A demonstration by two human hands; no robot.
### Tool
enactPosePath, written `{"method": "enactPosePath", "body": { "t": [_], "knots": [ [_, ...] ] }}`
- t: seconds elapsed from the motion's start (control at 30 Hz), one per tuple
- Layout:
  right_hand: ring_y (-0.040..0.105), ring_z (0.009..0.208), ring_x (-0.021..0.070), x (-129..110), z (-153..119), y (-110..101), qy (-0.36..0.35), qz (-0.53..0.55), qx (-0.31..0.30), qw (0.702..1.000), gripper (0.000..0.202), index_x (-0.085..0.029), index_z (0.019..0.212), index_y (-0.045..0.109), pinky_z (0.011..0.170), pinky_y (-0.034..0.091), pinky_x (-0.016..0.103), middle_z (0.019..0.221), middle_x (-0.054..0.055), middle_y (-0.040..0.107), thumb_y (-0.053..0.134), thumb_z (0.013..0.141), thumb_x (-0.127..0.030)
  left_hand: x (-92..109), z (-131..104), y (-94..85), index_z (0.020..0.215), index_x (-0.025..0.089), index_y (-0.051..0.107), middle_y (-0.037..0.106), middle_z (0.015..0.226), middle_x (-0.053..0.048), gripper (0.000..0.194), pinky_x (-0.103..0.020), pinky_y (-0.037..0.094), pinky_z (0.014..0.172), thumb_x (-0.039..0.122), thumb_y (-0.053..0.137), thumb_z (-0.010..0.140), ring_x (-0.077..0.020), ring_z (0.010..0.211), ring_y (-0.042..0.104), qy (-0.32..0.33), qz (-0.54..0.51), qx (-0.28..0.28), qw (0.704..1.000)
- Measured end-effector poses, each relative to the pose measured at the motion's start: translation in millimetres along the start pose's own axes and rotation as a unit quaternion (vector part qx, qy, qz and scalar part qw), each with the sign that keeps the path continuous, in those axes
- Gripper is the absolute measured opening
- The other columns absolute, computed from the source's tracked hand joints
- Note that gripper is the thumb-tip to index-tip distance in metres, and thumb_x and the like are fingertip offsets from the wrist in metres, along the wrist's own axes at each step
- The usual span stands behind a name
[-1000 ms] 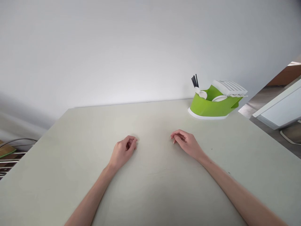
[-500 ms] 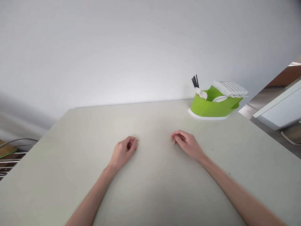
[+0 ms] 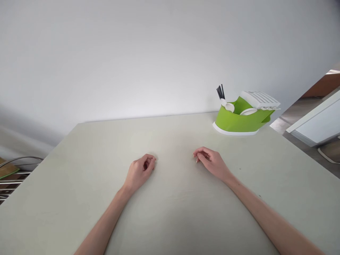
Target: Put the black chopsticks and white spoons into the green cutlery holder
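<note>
Hands rest on the worktop [image 3: 170, 212], left [image 3: 139, 171] and right [image 3: 211, 162] loosely curled, holding nothing. Nearest thing is the green rack [image 3: 240, 120], well apart from the right; any grasp calls for a long reach there

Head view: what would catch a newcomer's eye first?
The bright green rack at the table's far right corner stands out, holding black-handled utensils and white dishes. In front, the left hand and right hand rest loosely curled on the pale tabletop, holding nothing.
</note>
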State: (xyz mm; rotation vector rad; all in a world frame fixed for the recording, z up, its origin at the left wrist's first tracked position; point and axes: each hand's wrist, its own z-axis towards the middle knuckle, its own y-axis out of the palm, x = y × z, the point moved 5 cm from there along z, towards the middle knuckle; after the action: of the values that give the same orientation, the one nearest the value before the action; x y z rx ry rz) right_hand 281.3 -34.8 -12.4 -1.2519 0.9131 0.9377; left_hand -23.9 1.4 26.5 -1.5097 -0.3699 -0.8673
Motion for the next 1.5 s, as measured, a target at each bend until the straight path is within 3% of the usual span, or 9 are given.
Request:
{"method": "enactPosePath", "body": {
  "t": [1.5],
  "knots": [
    [0.068,0.083,0.0190,0.1,-0.2,0.2,0.001,0.007,0.004,1.000,0.021,-0.025,0.096,0.072,0.075,0.050,0.032,0.096,0.004,0.074,0.054,0.099,-0.036,-1.2,0.9,1.3,0.092,0.023,0.066,0.066,0.069,0.002,0.032,-0.026,0.041,0.057,0.048,0.050,0.102,-0.0128,0.057,0.049,0.005,0.011,-0.004,1.000]
  ]
}}
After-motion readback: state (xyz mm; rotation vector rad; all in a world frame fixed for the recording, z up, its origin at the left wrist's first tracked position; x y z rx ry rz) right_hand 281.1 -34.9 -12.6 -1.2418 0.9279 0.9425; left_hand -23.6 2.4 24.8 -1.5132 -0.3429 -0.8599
